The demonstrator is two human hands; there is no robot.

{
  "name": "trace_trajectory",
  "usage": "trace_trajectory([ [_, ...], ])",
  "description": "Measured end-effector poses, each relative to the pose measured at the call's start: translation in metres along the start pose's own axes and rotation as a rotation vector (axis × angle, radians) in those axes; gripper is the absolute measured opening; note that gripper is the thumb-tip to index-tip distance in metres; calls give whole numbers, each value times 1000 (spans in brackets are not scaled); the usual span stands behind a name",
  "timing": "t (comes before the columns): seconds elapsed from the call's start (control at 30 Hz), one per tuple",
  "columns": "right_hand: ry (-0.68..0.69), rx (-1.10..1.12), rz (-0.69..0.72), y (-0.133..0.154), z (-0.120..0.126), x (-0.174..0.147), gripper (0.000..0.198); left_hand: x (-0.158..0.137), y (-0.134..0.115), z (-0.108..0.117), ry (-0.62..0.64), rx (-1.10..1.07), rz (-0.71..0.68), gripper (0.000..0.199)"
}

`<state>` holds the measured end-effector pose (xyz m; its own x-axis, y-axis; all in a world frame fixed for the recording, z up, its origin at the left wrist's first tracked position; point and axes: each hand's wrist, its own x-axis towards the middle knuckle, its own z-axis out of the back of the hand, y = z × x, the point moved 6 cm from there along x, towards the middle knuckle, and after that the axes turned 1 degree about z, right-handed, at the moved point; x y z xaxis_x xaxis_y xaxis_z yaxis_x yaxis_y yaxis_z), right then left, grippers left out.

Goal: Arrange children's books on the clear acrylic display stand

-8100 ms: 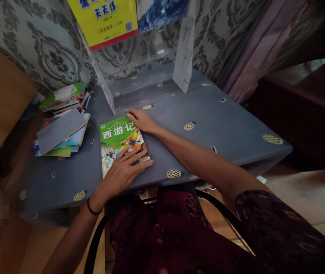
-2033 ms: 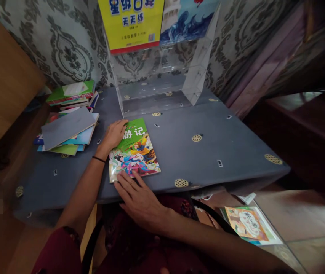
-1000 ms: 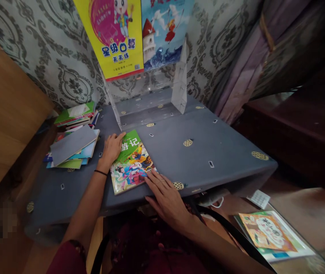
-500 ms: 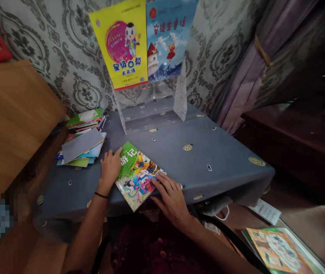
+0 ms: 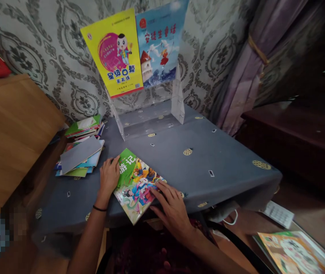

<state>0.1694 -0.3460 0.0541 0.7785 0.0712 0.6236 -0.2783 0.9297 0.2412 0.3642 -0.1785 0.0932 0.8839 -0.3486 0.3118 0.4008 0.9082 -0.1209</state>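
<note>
A picture book (image 5: 139, 182) with a green and illustrated cover lies face up at the front of the table, its near corner past the edge. At its upper left edge my left hand (image 5: 110, 176) grips the side, fingers bent and a dark band round the wrist. My right hand (image 5: 171, 203) holds the right side, with fingers on the cover and the thumb low at the near edge. Part of the title is covered by the left fingers.
A clear acrylic stand (image 5: 178, 99) carries a yellow workbook (image 5: 118, 53) and a blue storybook (image 5: 162, 45). Several stacked books (image 5: 82, 152) lie at left beside a wooden cabinet (image 5: 13, 125). An orange book (image 5: 293, 251) and a white keyboard-like object (image 5: 279, 214) are low at right.
The head view has tilted slightly up, so the table and stand appear lower. Both hands stay on the picture book, which looks unmoved on the table.
</note>
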Motion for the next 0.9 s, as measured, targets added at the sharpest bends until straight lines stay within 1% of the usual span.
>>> trace_trajectory([
  [0.13,34,20,-14,0,2,2,39,-10,-5,-4,-44,-16,-89,40],
  [0.27,74,65,-19,-1,8,6,40,-14,-10,-6,-6,-68,-146,40],
  [0.33,82,93,-21,-4,13,7,40,-10,-13,-7,43,-105,-180,40],
  [0.4,72,100,-42,-9,18,7,41,-3,-14,-9,78,-130,-179,41],
  [0.53,70,105,-101,-20,20,4,42,15,-9,-14,73,-157,-119,41],
  [0.6,80,128,-115,-20,18,4,43,24,-10,-17,62,-186,-150,39],
  [0.67,81,167,-96,-15,17,5,44,33,-13,-18,51,-221,-217,38],
  [0.73,100,224,-49,-5,16,7,43,43,-18,-19,59,-257,-306,36],
  [0.8,145,305,-4,6,14,11,42,55,-24,-20,90,-269,-418,35],
  [0.9,236,475,48,18,11,20,39,70,-35,-22,118,-217,-594,34],
])
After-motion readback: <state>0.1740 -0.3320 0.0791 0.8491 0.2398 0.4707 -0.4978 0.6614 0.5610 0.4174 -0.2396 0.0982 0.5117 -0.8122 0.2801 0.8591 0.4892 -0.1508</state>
